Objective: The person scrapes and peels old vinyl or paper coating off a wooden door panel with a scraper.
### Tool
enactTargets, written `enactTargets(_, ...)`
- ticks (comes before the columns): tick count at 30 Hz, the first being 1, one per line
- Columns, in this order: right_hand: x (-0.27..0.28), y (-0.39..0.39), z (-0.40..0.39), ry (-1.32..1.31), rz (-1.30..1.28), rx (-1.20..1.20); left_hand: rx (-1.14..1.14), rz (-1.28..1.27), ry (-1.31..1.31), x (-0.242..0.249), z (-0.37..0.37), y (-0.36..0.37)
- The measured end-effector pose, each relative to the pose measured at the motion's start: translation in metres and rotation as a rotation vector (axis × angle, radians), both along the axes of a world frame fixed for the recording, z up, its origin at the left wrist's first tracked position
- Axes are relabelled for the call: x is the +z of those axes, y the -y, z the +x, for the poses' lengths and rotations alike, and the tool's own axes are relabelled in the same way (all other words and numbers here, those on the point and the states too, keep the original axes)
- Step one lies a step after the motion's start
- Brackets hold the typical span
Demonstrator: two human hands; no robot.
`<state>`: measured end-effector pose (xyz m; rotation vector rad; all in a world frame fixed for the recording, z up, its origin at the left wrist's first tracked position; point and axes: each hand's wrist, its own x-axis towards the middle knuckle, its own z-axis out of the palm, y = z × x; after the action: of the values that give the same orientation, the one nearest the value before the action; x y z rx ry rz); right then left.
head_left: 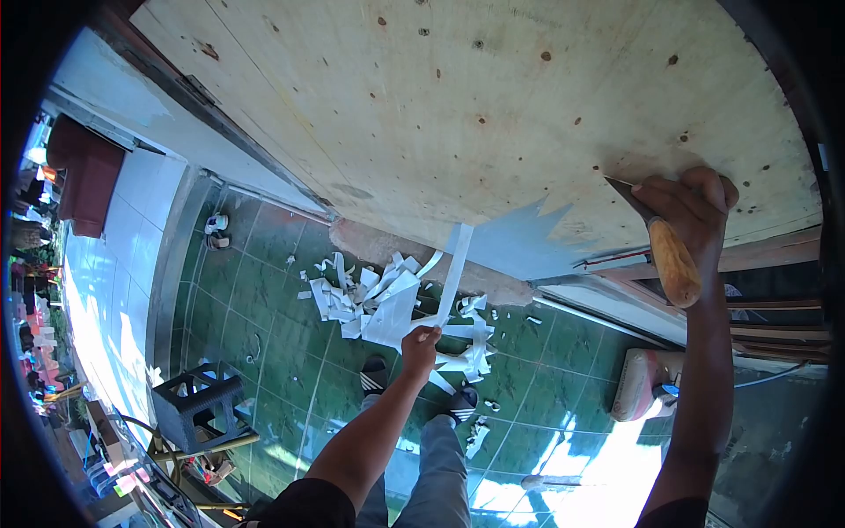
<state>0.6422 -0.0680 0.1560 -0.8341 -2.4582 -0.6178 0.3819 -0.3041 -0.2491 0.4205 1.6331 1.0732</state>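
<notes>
My left hand [420, 349] is closed on the lower end of a long white strip [454, 275]. The strip runs up to the bottom of a large plywood panel [414, 114], beside a jagged patch of pale grey surface layer [526, 239]. My right hand [695, 204] rests against the panel at the right, its fingers curled around a knife [673, 262] with a worn wooden handle. The handle points down and the dark blade points up and left, close to the bare wood. Below my left hand, a heap of white peeled strips [380, 297] lies on the floor.
Green tiles [290, 352] cover the floor where my sandalled feet [461, 401] stand. A dark plastic stool [198, 400] is at lower left, and a filled sack [641, 385] leans near the right wall. A maroon chair [85, 174] stands on the ledge far left.
</notes>
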Motion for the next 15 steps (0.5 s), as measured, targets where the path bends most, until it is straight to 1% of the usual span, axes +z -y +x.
enactTargets(3,-0.001,0.0,0.001,0.008,0.007,-0.002,-0.082,-0.048,-0.158,-0.033,-0.012,0.034)
enactTargets(4,-0.001,0.0,0.001,0.008,0.007,-0.003,-0.081,-0.084,-0.173,-0.036,-0.015,0.05)
enactTargets(6,-0.001,-0.001,0.0,0.008,0.014,-0.006,-0.18,-0.331,-0.331,-0.038,-0.027,0.091)
enactTargets(8,-0.002,0.0,0.001,0.01,0.018,-0.014,-0.235,-0.439,-0.459,-0.071,-0.045,0.158)
enactTargets(10,-0.003,0.001,0.0,0.019,0.013,-0.014,-0.5,-0.58,-0.725,-0.096,-0.069,0.221)
enactTargets(12,-0.003,0.004,0.0,0.033,0.0,-0.018,-0.499,-0.58,-0.712,-0.077,-0.087,0.257)
enactTargets(15,-0.027,0.015,-0.004,-0.069,-0.121,-0.021,-0.533,-0.609,-0.713,-0.039,-0.102,0.259)
